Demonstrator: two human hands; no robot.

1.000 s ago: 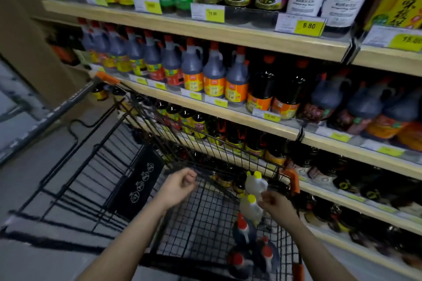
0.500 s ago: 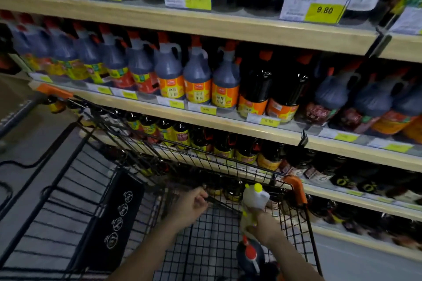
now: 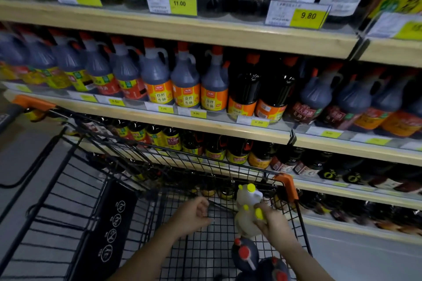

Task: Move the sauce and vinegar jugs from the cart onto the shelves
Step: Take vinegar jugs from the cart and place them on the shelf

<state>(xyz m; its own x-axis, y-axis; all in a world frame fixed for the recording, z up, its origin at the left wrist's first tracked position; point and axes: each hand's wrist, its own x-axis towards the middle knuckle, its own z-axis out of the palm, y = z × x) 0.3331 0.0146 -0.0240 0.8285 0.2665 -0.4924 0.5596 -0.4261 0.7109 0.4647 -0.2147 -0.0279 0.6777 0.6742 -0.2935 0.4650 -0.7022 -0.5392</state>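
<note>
My right hand (image 3: 272, 223) grips the handles of two pale jugs with yellow caps (image 3: 247, 210) and holds them just above the black wire cart (image 3: 159, 159), at its right side. My left hand (image 3: 194, 214) is closed on a wire of the cart's inner rim. Below the pale jugs, two dark jugs with red caps (image 3: 245, 253) lie in the cart's basket. The middle shelf (image 3: 205, 121) carries a row of dark sauce jugs with orange labels (image 3: 186, 84).
Shelves of bottles fill the whole background, with yellow price tags (image 3: 308, 16) along their edges. The lower shelf (image 3: 342, 150) holds small dark bottles. The cart's orange corner (image 3: 287, 186) stands right beside my right hand. Grey floor lies to the left.
The view has swung closer to the shelves. My right hand has lifted the pale jugs slightly out of the basket; my left hand has stayed on the cart's wire.
</note>
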